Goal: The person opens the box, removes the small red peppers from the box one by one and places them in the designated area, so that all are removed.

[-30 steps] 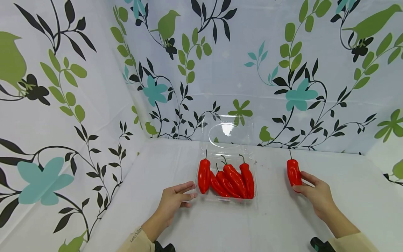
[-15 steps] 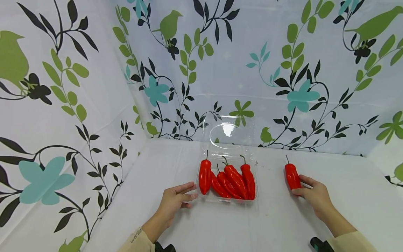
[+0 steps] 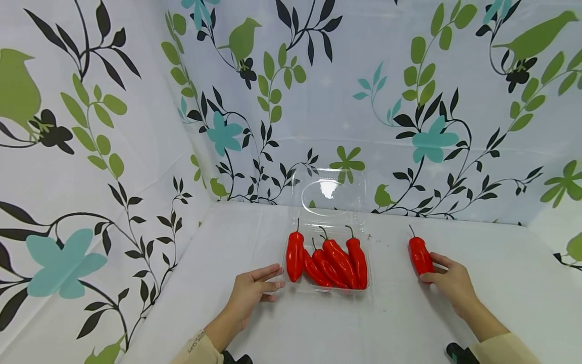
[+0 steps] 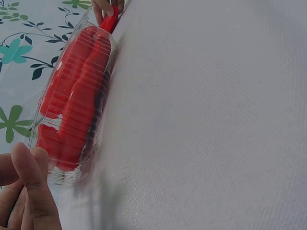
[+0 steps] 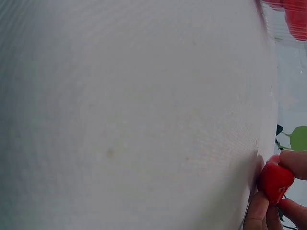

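Observation:
In the head view, a clear plastic clamshell box (image 3: 304, 287) sits on the white table, its lid (image 3: 334, 206) raised at the back. Several shiny red peppers (image 3: 294, 257) with green stems lie inside it, side by side. My left hand (image 3: 250, 296) is at the box's left side, fingers loosely extended and fingertips right at the wall. To the right, my right hand (image 3: 454, 285) pinches the lower end of another red pepper (image 3: 420, 253), stem pointing away. The right wrist view shows this pepper (image 5: 276, 181) end-on between thumb and fingers.
A white-covered table (image 3: 391, 303) runs under everything. Behind it and on the left hang cloths (image 3: 332, 106) printed with leaves, birds and flowers. The back cloth shows through the clear lid.
My right hand has moved a little to the left with the pepper, whose stem end now leans left. The left hand and the box have stayed in place.

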